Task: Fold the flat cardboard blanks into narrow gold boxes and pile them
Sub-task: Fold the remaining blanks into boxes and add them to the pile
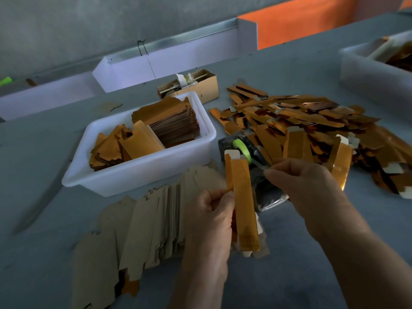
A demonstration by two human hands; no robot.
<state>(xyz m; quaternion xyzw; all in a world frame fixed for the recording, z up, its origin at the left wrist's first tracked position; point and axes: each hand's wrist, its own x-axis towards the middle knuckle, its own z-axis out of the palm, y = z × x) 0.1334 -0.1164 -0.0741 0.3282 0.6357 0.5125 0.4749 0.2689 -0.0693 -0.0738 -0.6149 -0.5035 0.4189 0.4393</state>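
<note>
A fanned row of flat cardboard blanks [142, 224] lies brown side up on the grey table [44, 152] at the left; behind it a white tub [142, 172] holds gold sheets; the left hand [211, 215] pinches the half-folded narrow gold box [242, 201] between curled fingers, upright above the blanks; the right hand [305, 181] has its fingers pinched at the green-rolled tape dispenser [243, 150], what they hold too small to tell; a loose pile of finished gold boxes [312, 130] spreads at the right.
</note>
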